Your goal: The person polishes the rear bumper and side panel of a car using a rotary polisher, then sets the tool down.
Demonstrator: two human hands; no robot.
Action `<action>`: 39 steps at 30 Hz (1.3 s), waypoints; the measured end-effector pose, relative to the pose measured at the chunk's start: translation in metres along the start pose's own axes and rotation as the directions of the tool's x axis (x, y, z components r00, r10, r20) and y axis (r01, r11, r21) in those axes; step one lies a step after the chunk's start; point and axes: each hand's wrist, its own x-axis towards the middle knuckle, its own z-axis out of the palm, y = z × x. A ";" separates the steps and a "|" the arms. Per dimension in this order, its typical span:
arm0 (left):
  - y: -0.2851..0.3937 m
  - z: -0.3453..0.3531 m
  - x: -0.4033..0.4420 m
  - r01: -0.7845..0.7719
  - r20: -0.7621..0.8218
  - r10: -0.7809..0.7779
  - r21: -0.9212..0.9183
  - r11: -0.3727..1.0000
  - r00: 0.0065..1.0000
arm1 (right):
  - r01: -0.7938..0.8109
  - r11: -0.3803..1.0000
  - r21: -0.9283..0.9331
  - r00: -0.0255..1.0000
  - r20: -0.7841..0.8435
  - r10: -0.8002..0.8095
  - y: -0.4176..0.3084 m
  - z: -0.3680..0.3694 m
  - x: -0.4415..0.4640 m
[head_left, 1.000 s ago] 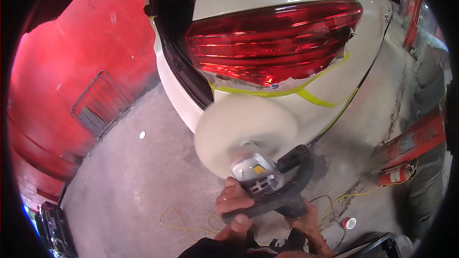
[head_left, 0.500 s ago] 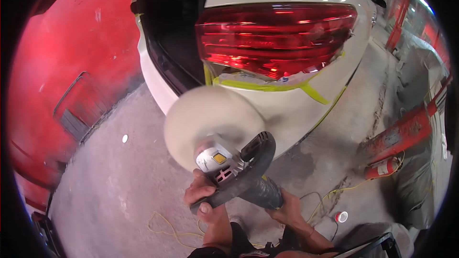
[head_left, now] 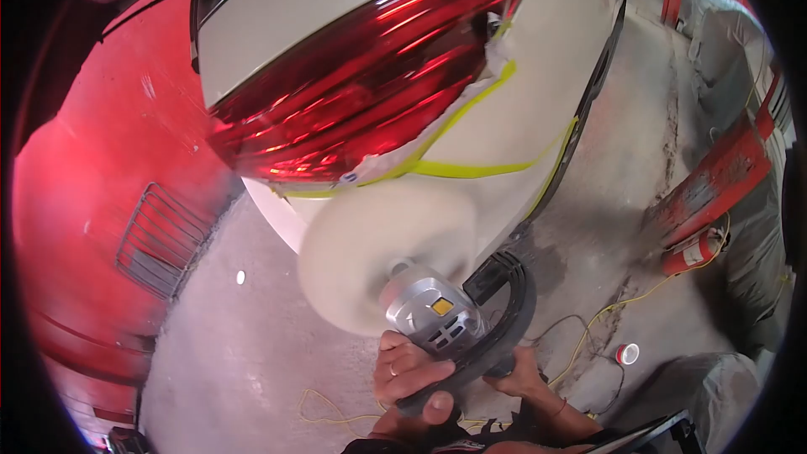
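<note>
A car polisher (head_left: 433,311) with a silver head and a black loop handle sits in front of me. Its broad white polishing pad (head_left: 361,265) is blurred, against or just in front of the lower corner of the white rear bumper (head_left: 538,118); contact I cannot make out. My left hand (head_left: 410,374) is wrapped round the left end of the loop handle. Further back, my right hand (head_left: 521,377) grips the polisher's body, its fingers partly hidden. Above the pad is a red tail light (head_left: 361,76), edged below with yellow-green masking tape (head_left: 479,171).
A red wall (head_left: 92,227) and a wire rack (head_left: 164,240) stand on the left. To the right are a red metal beam (head_left: 714,176), a fire extinguisher (head_left: 691,254) and grey sheeting (head_left: 740,286). A yellow cord (head_left: 580,345) and a small red-and-white can (head_left: 627,354) lie on the floor.
My view has turned and come closer to the tail light, which now appears tilted and further left. The polisher and both hands sit lower and further right in view; both grips stay the same.
</note>
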 end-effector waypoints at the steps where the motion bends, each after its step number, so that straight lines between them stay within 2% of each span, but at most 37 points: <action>1: -0.001 0.011 0.005 -0.012 -0.020 0.011 -0.026 1.000 1.000 | -0.042 0.998 0.046 0.998 0.054 0.039 0.002 -0.008 0.006; 3: 0.004 0.033 0.015 0.014 0.073 -0.015 0.013 1.000 0.997 | -0.093 0.989 0.117 0.990 0.113 0.080 0.014 -0.024 0.011; 4: 0.014 -0.010 0.013 0.013 0.116 -0.017 0.033 0.999 0.993 | -0.055 0.985 0.165 0.992 0.120 0.035 0.008 0.017 0.000; 6: 0.013 -0.012 0.017 -0.017 0.227 -0.006 0.102 0.995 0.974 | -0.034 0.972 0.234 0.992 0.130 0.004 0.014 0.029 0.002; 8: 0.018 -0.009 0.017 -0.002 0.268 -0.041 0.161 0.987 0.963 | 0.006 0.961 0.275 0.992 0.121 -0.041 0.015 0.036 0.000; 9: 0.020 -0.004 0.017 0.008 0.295 -0.074 0.219 0.976 0.952 | 0.002 0.958 0.285 0.993 0.116 -0.036 0.013 0.036 0.001; 10: 0.015 0.002 0.015 -0.045 0.298 -0.026 0.228 0.973 0.954 | 0.006 0.927 0.376 0.991 0.120 -0.055 0.010 0.036 0.003; 11: 0.008 0.020 0.017 -0.032 0.317 -0.045 0.233 0.972 0.947 | -0.002 0.884 0.468 0.990 0.125 -0.064 0.013 0.025 0.009; 14: -0.002 0.046 0.016 -0.048 0.419 -0.096 0.321 0.946 0.903 | -0.064 0.812 0.581 0.992 0.129 -0.014 0.028 0.023 0.013; 17: -0.014 0.078 0.012 -0.051 0.461 -0.126 0.353 0.934 0.878 | -0.164 0.816 0.555 0.981 0.180 0.075 0.061 0.028 0.012; 21: -0.034 0.141 0.004 -0.072 0.498 -0.118 0.345 0.936 0.859 | -0.084 0.852 0.516 0.987 0.160 0.001 0.121 0.018 0.013; 24: -0.048 0.164 0.001 -0.034 0.499 -0.141 0.325 0.945 0.855 | -0.133 0.780 0.612 0.990 0.119 0.076 0.127 0.012 0.009; 26: -0.060 0.188 -0.008 -0.015 0.499 -0.157 0.323 0.946 0.852 | -0.273 0.712 0.647 0.960 0.137 0.244 0.126 -0.005 0.011; 27: -0.068 0.198 -0.011 0.010 0.498 -0.170 0.307 0.952 0.851 | -0.280 0.707 0.650 0.959 0.152 0.240 0.131 -0.006 0.012; 30: -0.094 0.223 -0.027 0.078 0.481 -0.199 0.260 0.963 0.854 | -0.362 0.640 0.678 0.919 0.145 0.366 0.136 -0.010 0.021; 34: -0.100 0.233 -0.036 0.107 0.461 -0.201 0.222 0.969 0.864 | -0.341 0.539 0.770 0.925 0.174 0.337 0.141 -0.009 0.027; 37: -0.089 0.207 -0.039 0.087 0.477 -0.208 0.263 0.961 0.854 | -0.316 0.611 0.726 0.941 0.159 0.298 0.134 -0.005 0.016; 39: -0.078 0.181 -0.045 0.113 0.457 -0.241 0.290 0.950 0.856 | -0.284 0.752 0.595 0.952 0.080 0.295 0.133 -0.003 0.001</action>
